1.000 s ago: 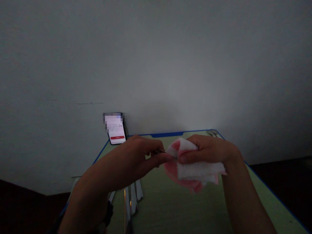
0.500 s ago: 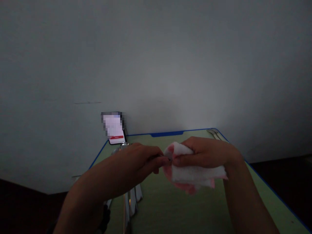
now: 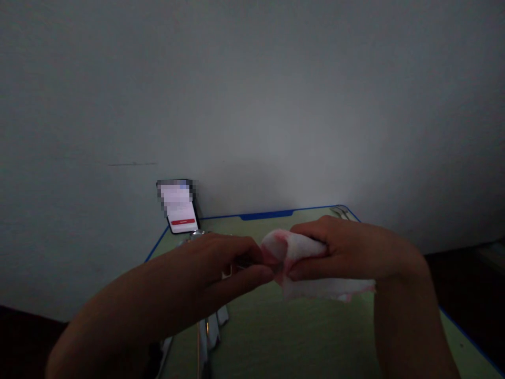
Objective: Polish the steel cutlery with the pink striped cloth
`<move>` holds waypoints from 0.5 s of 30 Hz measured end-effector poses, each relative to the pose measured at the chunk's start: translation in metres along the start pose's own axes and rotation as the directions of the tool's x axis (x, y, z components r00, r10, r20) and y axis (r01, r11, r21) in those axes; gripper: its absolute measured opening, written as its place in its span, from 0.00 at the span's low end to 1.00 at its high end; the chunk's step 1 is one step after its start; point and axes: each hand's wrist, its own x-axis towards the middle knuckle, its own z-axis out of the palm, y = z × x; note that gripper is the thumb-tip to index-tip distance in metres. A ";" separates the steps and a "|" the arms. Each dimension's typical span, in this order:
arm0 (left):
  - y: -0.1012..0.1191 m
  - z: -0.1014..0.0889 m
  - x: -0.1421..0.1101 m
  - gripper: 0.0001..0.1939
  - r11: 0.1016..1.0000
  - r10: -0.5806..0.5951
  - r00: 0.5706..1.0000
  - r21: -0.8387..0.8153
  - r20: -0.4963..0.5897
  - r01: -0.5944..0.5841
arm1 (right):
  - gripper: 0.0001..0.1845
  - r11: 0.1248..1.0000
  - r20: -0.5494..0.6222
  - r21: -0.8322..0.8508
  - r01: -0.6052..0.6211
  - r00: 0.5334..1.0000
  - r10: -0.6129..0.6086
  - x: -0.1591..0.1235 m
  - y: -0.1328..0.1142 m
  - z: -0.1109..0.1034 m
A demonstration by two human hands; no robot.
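My right hand [image 3: 347,250] is closed around a pink and white cloth [image 3: 311,273], bunched at the fingers with its lower edge hanging over the table. My left hand [image 3: 221,263] is closed in a pinch on a thin metal utensil [image 3: 242,260], whose end goes into the cloth. Both hands meet just above the green table [image 3: 276,337]. Most of the utensil is hidden by my fingers and the cloth.
Several metal utensils [image 3: 211,329] lie on the table below my left forearm. A lit phone [image 3: 179,208] leans against the grey wall at the table's back left corner. More cutlery [image 3: 341,211] lies at the back right corner. The table has a blue rim [image 3: 268,215].
Both hands have shifted slightly up and left in view. The cloth is bunched tighter in my right hand, with less pink hanging below.
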 end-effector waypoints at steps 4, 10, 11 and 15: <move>-0.011 -0.001 -0.004 0.15 0.998 -0.066 0.998 0.005 0.000 0.066 | 0.19 1.000 -0.044 -0.003 -0.024 0.999 0.024 -0.003 0.004 0.000; -0.012 0.003 -0.010 0.16 1.000 -0.012 0.997 0.003 -0.082 0.012 | 0.17 0.999 -0.117 0.034 -0.007 0.993 0.011 -0.007 0.005 0.002; -0.009 0.003 -0.012 0.16 1.000 -0.005 0.996 0.005 -0.084 0.005 | 0.17 0.998 -0.136 0.063 0.007 0.991 0.002 -0.007 0.005 0.003; 0.002 0.003 -0.015 0.13 0.999 0.045 0.987 -0.003 -0.156 -0.046 | 0.16 0.986 -0.213 0.136 0.093 0.975 -0.063 -0.005 0.004 0.006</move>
